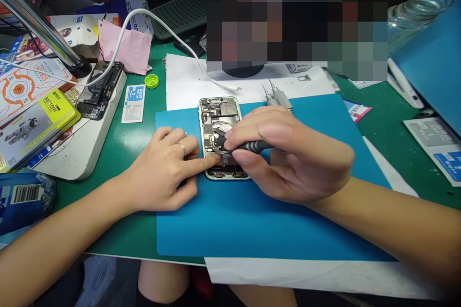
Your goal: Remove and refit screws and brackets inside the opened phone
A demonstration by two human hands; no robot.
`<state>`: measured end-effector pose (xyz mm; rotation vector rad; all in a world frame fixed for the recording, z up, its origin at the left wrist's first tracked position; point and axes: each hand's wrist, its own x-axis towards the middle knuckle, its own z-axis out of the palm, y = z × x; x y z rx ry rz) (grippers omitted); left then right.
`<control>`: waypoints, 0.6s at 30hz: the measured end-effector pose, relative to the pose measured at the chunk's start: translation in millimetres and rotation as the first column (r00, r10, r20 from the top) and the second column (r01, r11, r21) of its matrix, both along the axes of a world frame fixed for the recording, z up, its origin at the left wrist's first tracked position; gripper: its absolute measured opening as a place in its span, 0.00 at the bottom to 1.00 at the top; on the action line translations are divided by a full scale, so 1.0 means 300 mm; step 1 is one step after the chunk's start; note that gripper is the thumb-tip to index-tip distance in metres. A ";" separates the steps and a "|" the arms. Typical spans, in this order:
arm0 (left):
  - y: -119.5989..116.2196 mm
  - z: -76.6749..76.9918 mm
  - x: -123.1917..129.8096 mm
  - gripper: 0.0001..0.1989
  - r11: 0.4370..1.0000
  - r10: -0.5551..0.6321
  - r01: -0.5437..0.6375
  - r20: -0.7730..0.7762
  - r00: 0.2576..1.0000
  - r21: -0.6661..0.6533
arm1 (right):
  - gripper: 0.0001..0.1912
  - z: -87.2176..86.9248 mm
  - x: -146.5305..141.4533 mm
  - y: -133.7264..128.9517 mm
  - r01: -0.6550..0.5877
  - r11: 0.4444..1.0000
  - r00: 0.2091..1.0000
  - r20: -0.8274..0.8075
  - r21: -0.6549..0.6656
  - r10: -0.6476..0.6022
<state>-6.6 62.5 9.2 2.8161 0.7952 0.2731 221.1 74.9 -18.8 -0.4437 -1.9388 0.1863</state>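
An opened smartphone (210, 130) lies on a blue mat (216, 220), its circuit board and inner parts exposed. My left hand (169, 170) rests on the mat beside the phone. Its index finger is stretched onto the phone's lower part, while the other fingers bend loosely with nothing in them. Over the phone's right side, my right hand (298, 153) pinches a slim dark-handled tool (257, 146) with a ringed grip. The tool points left, close to my left index fingertip; whether its tip touches the phone I cannot tell. My right fingers hide part of the phone.
A white cable (173, 33) arches behind the phone. Metal-tipped tools (279, 96) lie behind my right hand. At left, another opened phone (101, 93) rests on a white block near a yellow battery box (39, 127). A green cap (151, 81) sits on the table.
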 end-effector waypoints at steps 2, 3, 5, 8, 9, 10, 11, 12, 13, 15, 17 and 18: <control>-0.001 -0.001 -0.001 0.21 1.000 -0.004 0.004 0.010 1.000 0.014 | 0.39 0.001 0.000 -0.001 0.008 1.000 1.000 0.006 -0.010 -0.008; 0.000 -0.001 -0.001 0.20 1.000 -0.007 0.007 0.017 1.000 0.020 | 0.38 0.001 0.000 -0.001 0.013 1.000 1.000 0.008 -0.014 -0.013; 0.000 -0.001 -0.001 0.19 1.000 -0.011 0.010 0.034 0.999 0.026 | 0.38 -0.001 0.000 -0.003 0.027 0.999 0.999 0.019 -0.016 -0.027; 0.000 0.001 -0.001 0.17 0.999 0.005 -0.006 0.049 0.999 0.036 | 0.38 -0.009 0.000 -0.006 0.053 0.999 0.998 0.045 -0.003 -0.053; -0.001 0.002 0.000 0.17 0.999 0.010 -0.013 0.052 0.999 0.046 | 0.37 -0.013 0.000 -0.008 0.054 0.999 0.997 0.049 0.004 -0.054; -0.003 0.004 0.000 0.16 0.998 0.014 -0.018 0.062 0.998 0.057 | 0.38 -0.016 0.000 -0.009 0.053 0.999 0.998 0.046 0.010 -0.053; -0.005 0.007 -0.001 0.16 0.997 0.021 -0.027 0.085 0.996 0.068 | 0.38 -0.018 0.001 -0.010 0.045 0.999 0.998 0.037 0.017 -0.045; -0.007 0.010 -0.002 0.15 0.996 0.038 -0.047 0.119 0.992 0.076 | 0.38 -0.018 0.002 -0.011 0.039 0.999 0.999 0.023 0.023 -0.040; -0.008 0.015 -0.003 0.15 0.992 0.076 -0.090 0.163 0.984 0.083 | 0.39 -0.017 0.004 -0.013 0.050 0.998 0.999 0.012 0.027 -0.050; -0.008 0.024 -0.007 0.12 0.967 0.213 -0.241 0.252 0.944 0.088 | 0.41 -0.008 0.007 -0.016 0.113 0.993 0.994 0.005 0.021 -0.113; -0.003 0.031 -0.013 0.08 0.913 0.366 -0.403 0.305 0.879 0.066 | 0.43 0.007 0.009 -0.020 0.151 0.988 0.988 0.014 0.009 -0.151; 0.000 0.032 -0.016 0.06 0.887 0.422 -0.459 0.320 0.848 0.046 | 0.42 0.016 0.008 -0.022 0.150 0.989 0.988 0.022 0.007 -0.150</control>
